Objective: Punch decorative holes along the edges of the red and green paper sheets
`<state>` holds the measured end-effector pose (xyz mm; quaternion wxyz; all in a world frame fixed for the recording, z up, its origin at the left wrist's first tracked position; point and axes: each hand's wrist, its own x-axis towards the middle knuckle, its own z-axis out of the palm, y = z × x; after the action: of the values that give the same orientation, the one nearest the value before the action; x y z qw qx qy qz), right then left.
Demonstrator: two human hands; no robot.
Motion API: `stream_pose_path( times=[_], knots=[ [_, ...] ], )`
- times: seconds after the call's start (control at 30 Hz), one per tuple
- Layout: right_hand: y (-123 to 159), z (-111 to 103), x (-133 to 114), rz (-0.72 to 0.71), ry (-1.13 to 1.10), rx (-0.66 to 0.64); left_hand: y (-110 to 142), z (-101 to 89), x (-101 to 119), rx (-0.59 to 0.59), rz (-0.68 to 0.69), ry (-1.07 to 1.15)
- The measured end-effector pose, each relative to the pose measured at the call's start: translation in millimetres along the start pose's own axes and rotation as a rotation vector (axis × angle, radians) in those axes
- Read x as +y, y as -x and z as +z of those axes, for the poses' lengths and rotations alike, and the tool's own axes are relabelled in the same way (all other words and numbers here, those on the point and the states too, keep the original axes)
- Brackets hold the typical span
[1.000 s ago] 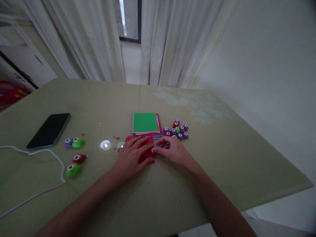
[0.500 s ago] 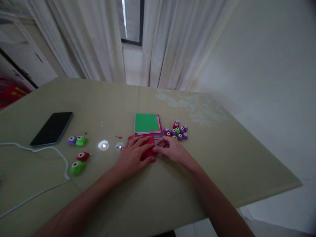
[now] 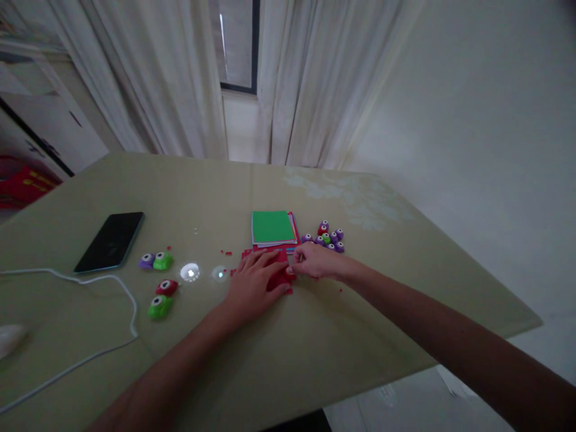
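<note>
My left hand (image 3: pixel 255 279) lies flat with fingers spread on a red sheet of paper (image 3: pixel 279 279), holding it against the table. At the sheet's right edge, my right hand (image 3: pixel 317 261) is closed, thumb and fingertips pinching the red paper. Its exact fingertip contact is partly hidden. Just beyond both hands is a stack of coloured paper squares with a green sheet (image 3: pixel 272 228) on top. Small red paper scraps (image 3: pixel 228 253) lie left of my left hand.
Behind my right hand sits a cluster of one-eyed toy figures (image 3: pixel 333 237) in purple, red and green. Toward the left are a green toy (image 3: pixel 162 260), a red toy (image 3: pixel 166 287), a dark tablet (image 3: pixel 110 242) and a white cable (image 3: pixel 121 282). One red scrap (image 3: pixel 341 290) lies at right.
My right forearm has swung outward to the right, and its hand has turned at the paper's edge. A small red scrap now shows on the table at right. My left hand stays on the paper.
</note>
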<state>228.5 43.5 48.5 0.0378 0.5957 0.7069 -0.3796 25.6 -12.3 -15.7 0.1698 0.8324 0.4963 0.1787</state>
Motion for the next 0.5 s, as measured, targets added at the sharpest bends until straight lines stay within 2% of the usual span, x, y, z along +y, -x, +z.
stream_pose_path(
  times=[0.17,0.5],
  knots=[
    [-7.2,-8.3,-6.3,-0.025,0.101,-0.091,0.1,2.5,-2.4,0.026,0.022,0.002],
    [-12.5,-13.1,-4.8,-0.051,0.226,-0.154,1.5,9.1,-6.0,0.077,0.037,0.015]
  ],
)
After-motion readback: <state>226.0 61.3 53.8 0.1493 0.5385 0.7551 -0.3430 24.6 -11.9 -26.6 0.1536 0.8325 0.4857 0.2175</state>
